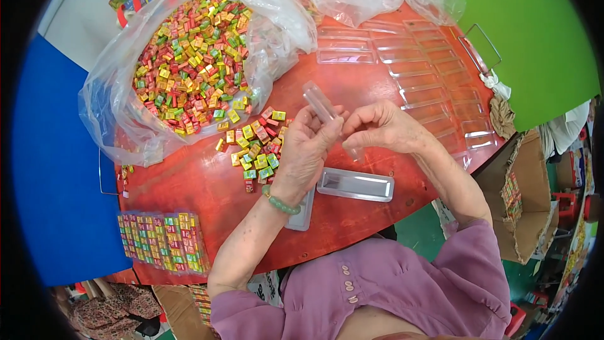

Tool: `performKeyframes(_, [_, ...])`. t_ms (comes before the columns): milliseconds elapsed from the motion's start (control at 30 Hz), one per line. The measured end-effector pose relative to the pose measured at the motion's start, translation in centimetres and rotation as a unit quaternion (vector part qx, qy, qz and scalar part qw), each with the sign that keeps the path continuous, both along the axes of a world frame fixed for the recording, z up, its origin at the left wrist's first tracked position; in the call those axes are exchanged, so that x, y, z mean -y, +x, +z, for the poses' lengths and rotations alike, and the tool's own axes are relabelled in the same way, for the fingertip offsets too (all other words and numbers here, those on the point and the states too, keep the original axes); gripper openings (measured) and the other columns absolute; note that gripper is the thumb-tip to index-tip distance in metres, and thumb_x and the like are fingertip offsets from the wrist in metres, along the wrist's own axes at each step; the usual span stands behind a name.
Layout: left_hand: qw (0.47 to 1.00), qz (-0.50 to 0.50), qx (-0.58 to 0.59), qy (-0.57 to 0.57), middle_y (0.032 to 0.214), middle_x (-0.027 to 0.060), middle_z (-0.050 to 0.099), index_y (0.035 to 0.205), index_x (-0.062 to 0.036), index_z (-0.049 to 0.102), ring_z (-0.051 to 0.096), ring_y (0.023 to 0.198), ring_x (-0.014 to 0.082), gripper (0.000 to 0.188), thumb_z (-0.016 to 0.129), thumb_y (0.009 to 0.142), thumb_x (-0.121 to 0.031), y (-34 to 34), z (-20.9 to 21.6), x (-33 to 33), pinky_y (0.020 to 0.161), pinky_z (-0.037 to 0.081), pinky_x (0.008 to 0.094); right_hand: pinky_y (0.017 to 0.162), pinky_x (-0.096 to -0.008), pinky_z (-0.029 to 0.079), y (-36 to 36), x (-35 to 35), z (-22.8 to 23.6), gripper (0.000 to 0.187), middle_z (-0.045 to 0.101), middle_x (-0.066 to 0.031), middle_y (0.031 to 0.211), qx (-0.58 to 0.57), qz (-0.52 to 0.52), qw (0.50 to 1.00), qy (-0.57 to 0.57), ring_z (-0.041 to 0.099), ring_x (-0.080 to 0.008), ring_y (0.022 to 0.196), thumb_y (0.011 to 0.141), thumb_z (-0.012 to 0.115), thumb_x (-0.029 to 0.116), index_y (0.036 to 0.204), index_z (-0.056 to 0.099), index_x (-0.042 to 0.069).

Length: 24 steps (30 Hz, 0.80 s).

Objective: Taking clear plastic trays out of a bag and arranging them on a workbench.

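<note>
Here, our left hand [306, 137] grips a clear tray [320, 101], likely steadying it; our right hand [385, 127] curls at three o'clock, grip unclear.

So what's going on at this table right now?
A person's left hand has a narrow clear plastic tray in its grip, with the right hand at its lower end. Another clear tray lies on the red table below. Small, colourful wrapped pieces lie loose beside the left wrist, with many more in a plastic bag. Filled packs sit at the lower left.
</note>
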<state>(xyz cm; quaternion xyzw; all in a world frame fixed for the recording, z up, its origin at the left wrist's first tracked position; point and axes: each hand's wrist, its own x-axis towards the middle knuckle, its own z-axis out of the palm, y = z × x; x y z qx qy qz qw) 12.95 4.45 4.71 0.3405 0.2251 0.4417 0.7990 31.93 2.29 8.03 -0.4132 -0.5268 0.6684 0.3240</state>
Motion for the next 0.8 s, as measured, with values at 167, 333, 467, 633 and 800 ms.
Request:
performKeyframes(167, [0.999, -0.05, 0.01, -0.001, 0.117, 0.011, 0.058, 0.119, 0.0009, 0.049, 0.057, 0.11, 0.0182, 0.032, 0.061, 0.089, -0.002, -0.5, 0.6, 0.8, 0.096, 0.047, 0.0312, 0.072, -0.0249, 0.049, 0.4, 0.9, -0.8, 0.011, 0.066, -0.0016, 0.077, 0.0, -0.006, 1.0, 0.028, 0.06, -0.008, 0.077, 0.081, 0.071, 0.005, 0.09, 0.067, 0.0])
performKeyframes(333, [0.997, -0.037, -0.045, 0.047, 0.122, 0.013, 0.057, 0.124, -0.0016, 0.047, 0.057, 0.112, 0.0204, 0.035, 0.059, 0.091, -0.003, -1.0, -0.4, 0.7, 0.098, 0.048, 0.0353, 0.07, -0.0251, 0.047, 0.2, 1.1, -1.1, 0.008, 0.065, 0.0002, 0.08, -0.018, 0.006, 0.999, 0.04, 0.057, -0.0058, 0.076, 0.086, 0.065, 0.007, 0.091, 0.065, 0.001])
performKeyframes(467, [0.998, 0.02, -0.052, 0.004, 0.122, 0.0123, 0.057, 0.124, -0.0007, 0.046, 0.057, 0.114, 0.0229, 0.034, 0.058, 0.091, -0.004, -2.2, -1.3, 0.2, 0.098, 0.048, 0.0357, 0.07, -0.0322, 0.048, 0.1, 0.0, -0.8, 0.004, 0.06, -0.0045, 0.081, 0.399, -0.125, 0.84, 0.346, 0.06, -0.0175, 0.076, 0.085, 0.059, 0.006, 0.087, 0.057, 0.003])
performKeyframes(633, [0.998, 0.025, -0.042, -0.037, 0.124, 0.0115, 0.055, 0.124, -0.001, 0.045, 0.056, 0.115, 0.0251, 0.035, 0.058, 0.092, -0.005, -2.5, -0.8, 0.4, 0.097, 0.049, 0.0361, 0.083, -0.0403, 0.045, 1.8, -4.4, -3.5, 0.01, 0.056, -0.0113, 0.086, 0.636, -0.084, 0.591, 0.489, 0.059, -0.0295, 0.089, 0.075, 0.058, 0.003, 0.084, 0.055, 0.006])
performKeyframes(800, [0.997, 0.009, -0.049, -0.059, 0.123, 0.0111, 0.055, 0.125, -0.0031, 0.045, 0.059, 0.111, 0.0249, 0.035, 0.058, 0.093, -0.009, -2.8, -0.4, 0.3, 0.089, 0.054, 0.0373, 0.089, -0.0418, 0.041, 2.7, -6.5, -5.5, 0.016, 0.057, -0.009, 0.088, 0.675, -0.06, 0.546, 0.493, 0.059, -0.0257, 0.09, 0.071, 0.059, 0.003, 0.086, 0.058, 0.008])
